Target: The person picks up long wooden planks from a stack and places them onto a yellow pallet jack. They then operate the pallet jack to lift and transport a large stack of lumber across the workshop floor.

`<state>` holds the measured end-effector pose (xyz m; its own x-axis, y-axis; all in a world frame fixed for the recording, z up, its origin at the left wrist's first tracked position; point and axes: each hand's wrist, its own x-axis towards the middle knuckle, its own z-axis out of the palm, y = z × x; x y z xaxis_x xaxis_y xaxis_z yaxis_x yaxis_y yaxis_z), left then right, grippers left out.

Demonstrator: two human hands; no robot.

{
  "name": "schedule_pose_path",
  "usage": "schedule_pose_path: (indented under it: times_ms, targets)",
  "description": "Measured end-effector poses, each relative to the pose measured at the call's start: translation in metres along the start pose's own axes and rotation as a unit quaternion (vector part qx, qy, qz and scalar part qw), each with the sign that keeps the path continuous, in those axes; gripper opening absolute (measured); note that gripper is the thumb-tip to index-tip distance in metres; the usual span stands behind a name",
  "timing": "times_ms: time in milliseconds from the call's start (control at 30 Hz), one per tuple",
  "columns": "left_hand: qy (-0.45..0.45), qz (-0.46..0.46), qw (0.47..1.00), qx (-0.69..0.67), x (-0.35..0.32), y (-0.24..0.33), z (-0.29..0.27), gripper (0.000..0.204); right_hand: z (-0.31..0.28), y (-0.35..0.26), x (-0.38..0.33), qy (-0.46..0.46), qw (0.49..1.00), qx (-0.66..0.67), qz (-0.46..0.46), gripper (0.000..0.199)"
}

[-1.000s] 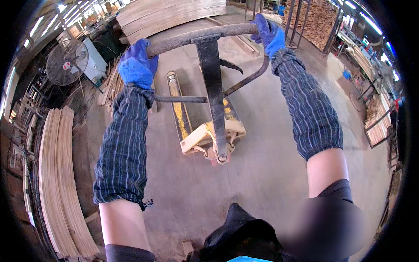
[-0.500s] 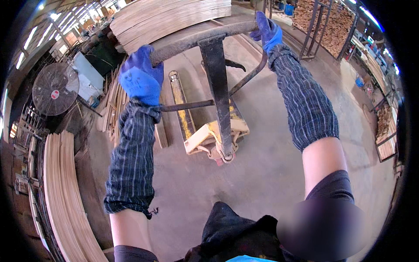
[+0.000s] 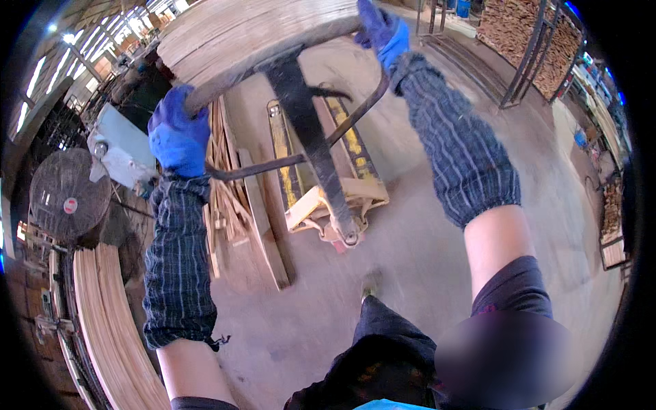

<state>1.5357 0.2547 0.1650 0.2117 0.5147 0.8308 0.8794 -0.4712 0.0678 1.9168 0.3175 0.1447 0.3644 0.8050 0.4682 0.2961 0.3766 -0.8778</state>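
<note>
Both hands wear blue gloves and grip the wide bar handle of a yellow pallet jack. My left hand is closed round the bar's left end. Round the right end, farther from me, my right hand is closed. The dark handle shaft slopes down to the jack's base, and a curved brace runs below the bar. A small lever sticks out beside the shaft. The two worn yellow forks point away along the floor, with no load visible on them.
Ahead lies a large stack of boards. Loose wood strips and a plank lie left of the jack. At the left are a round fan and long bundled boards. A metal rack with stacked wood stands at the far right.
The handle has swung left and tilted, with both hands still on it. Loose planks now show closer on the left. One of my feet has come into view below the jack.
</note>
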Motion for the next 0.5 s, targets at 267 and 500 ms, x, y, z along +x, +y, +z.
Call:
schedule_pose_path:
  times_ms: [267,500]
  targets:
    - [0.019,0.011,0.996,-0.092,-0.007,-0.091,0.085,0.026,0.049,0.011,-0.021,0.006,0.999,-0.005,0.039,0.051]
    - [0.007,0.024,0.999,-0.035,0.052,-0.066,0.213,0.034,0.015,0.099,0.057,0.077,0.996,0.022,0.032,0.051]
